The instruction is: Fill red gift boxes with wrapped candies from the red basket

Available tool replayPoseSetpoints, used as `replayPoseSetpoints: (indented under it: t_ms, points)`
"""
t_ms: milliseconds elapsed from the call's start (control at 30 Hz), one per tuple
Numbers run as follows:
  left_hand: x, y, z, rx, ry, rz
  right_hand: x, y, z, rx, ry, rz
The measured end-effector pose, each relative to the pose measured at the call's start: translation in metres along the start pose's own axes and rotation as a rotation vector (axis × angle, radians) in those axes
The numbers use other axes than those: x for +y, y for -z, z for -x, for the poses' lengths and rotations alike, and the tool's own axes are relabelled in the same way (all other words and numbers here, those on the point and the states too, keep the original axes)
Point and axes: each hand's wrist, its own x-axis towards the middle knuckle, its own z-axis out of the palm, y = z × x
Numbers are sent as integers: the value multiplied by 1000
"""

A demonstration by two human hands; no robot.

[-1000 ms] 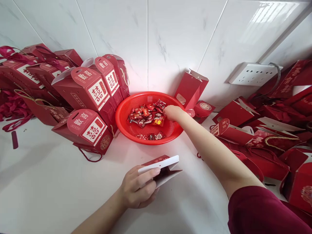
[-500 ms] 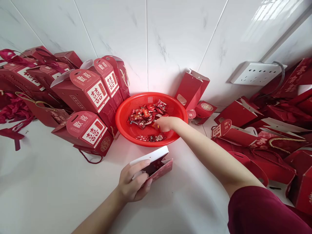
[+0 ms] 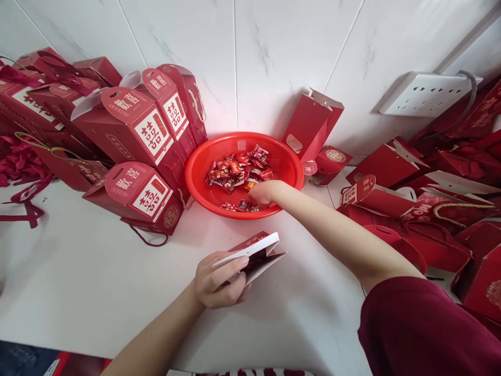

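Head view: left hand [image 3: 219, 280] is holding an open red-and-white paper box [image 3: 261, 246], tilt perhaps risking spills; right hand [image 3: 265, 193] is hiding its grip.

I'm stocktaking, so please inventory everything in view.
Round perforated plastic basket: one, red, centre
Small wrapped packets: many, mostly red, in basket
Open rectangular cardboard box: one, red and white, lower centre
Printed cardboard boxes: several, red, left
Fabric ribbons: several, dark red, far left
Tall cardboard box: one, red, right of centre
Other cardboard boxes and bags: many, red, right
Power strip: one, white, upper right
Tabletop: one, white, beneath
Tiled wall: one, white, back
Fabric patch: one, dark blue, lower left
Sleeve: one, dark red, lower right
Left hand: one, gripping open box
Right hand: one, in basket
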Motion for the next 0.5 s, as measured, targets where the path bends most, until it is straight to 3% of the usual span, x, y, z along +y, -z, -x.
replayPoseSetpoints:
  t_ms: [133, 267, 400, 500]
  points:
    - [2, -1, -3, 9, -14, 4, 4, 1, 4, 12, -30, -25]
    - [6, 0, -8, -3, -51, -1, 8, 2, 21, 156, -28, -105]
    - [12, 0, -10, -23, -85, 43, 5, -5, 48, 421, -11, -210]
    - [14, -1, -9, -27, -74, 62, -7, -21, 71, 766, 102, -452]
